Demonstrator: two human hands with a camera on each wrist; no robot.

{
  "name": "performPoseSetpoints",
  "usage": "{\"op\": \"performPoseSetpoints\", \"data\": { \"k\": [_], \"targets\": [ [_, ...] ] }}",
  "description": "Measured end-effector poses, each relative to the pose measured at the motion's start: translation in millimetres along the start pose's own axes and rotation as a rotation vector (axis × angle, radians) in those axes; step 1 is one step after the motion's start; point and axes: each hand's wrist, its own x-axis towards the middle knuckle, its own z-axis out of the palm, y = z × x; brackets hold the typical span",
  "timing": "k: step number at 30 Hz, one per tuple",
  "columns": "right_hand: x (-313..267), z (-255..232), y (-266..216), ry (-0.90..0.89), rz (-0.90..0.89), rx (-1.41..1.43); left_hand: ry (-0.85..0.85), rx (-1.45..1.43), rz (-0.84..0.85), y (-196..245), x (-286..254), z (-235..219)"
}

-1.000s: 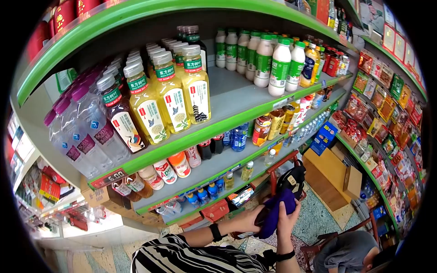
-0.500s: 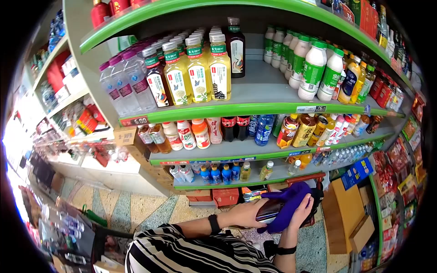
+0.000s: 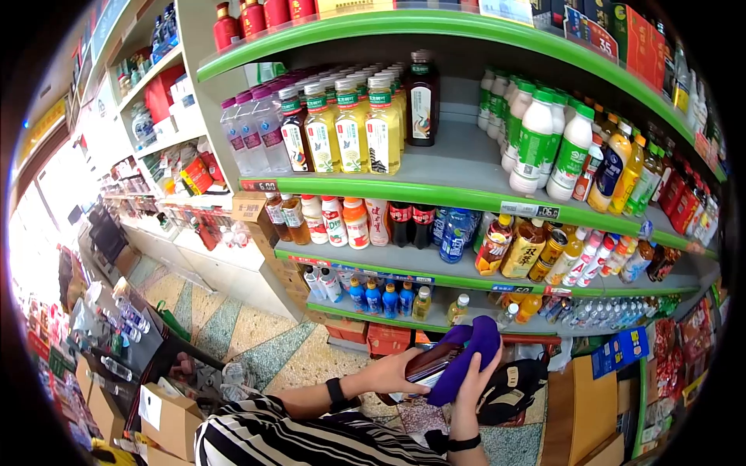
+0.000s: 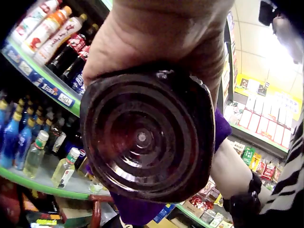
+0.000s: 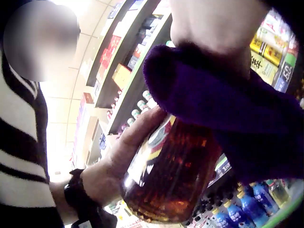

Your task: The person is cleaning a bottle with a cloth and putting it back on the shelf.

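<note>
My left hand (image 3: 388, 374) grips a bottle of dark amber drink (image 3: 432, 362) around its body, tilted in front of my torso. Its ridged round base (image 4: 142, 137) fills the middle of the left wrist view. A purple cloth (image 3: 483, 342) is wrapped over the bottle's upper part, hiding its cap. My right hand (image 3: 468, 382) holds the cloth around the bottle, thumb on the near side. In the right wrist view the bottle (image 5: 178, 166) shows reddish-brown below the cloth (image 5: 204, 102), with a pale label under the left fingers.
Ahead are green-edged shelves (image 3: 373, 186) with yellow tea bottles (image 3: 350, 128), white green-capped bottles (image 3: 536, 140) and a dark bottle (image 3: 422, 101). A black bag (image 3: 513, 388) and cardboard (image 3: 579, 404) stand low on the right. An open carton (image 3: 167, 419) is at lower left.
The head view has swung left, showing more of the aisle. The hands and bottle now appear raised off the black bag and further left in view; the cloth stays around the bottle.
</note>
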Motion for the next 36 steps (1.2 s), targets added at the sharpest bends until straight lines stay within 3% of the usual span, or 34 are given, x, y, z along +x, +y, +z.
{"op": "performPoseSetpoints", "data": {
  "k": [2, 4, 6, 9, 11, 14, 16, 22, 24, 28, 30, 32, 34, 36],
  "targets": [
    [-11.4, 11.8, -8.7, 0.059, 0.132, -0.077, 0.071, -0.062, 0.005, -5.9, -2.8, 5.5],
    [-20.4, 18.0, 12.8, 0.046, 0.219, 0.037, 0.132, -0.112, 0.013, -7.3, -2.9, 2.6],
    [-35.1, 28.1, 25.4, 0.052, 0.250, 0.045, 0.197, -0.161, 0.067, -16.6, 1.4, -0.7],
    [-46.5, 27.1, 53.1, -0.106, 0.192, -0.005, 0.255, -0.184, 0.161, -22.2, 1.0, -15.9],
    [-35.6, 15.4, 87.6, -0.150, 0.233, 0.103, 0.222, -0.157, 0.187, -25.2, -1.2, -26.7],
    [-9.8, 32.9, 49.2, -0.126, -0.103, -0.069, 0.109, -0.176, 0.213, -18.7, -11.3, -44.7],
    [4.2, 46.5, 12.0, -0.115, 0.016, 0.059, 0.040, -0.200, 0.226, -19.8, -16.5, -53.6],
    [34.3, 69.2, -30.5, -0.114, -0.023, 0.153, -0.050, -0.243, 0.374, -36.7, -21.5, -63.8],
    [36.9, 79.6, -40.2, -0.122, -0.055, 0.152, -0.150, -0.295, 0.349, -40.5, -21.9, -66.2],
    [29.3, 106.1, -65.4, -0.210, 0.019, 0.319, -0.372, -0.471, 0.299, -58.3, -11.9, -68.7],
    [22.2, 101.5, -67.9, -0.292, 0.212, 0.479, -0.518, -0.812, 0.250, -64.3, -8.3, -65.5],
    [19.2, 98.5, -58.7, -0.276, 0.298, 0.510, -0.536, -0.917, 0.173, -65.4, -9.8, -68.0],
    [21.8, 98.1, -37.8, -0.217, 0.318, 0.481, -0.463, -0.869, 0.132, -57.1, -17.0, -77.1],
    [21.1, 95.7, -18.4, -0.148, 0.342, 0.446, -0.385, -0.551, 0.134, -62.4, -7.6, -79.0]
  ]
}}
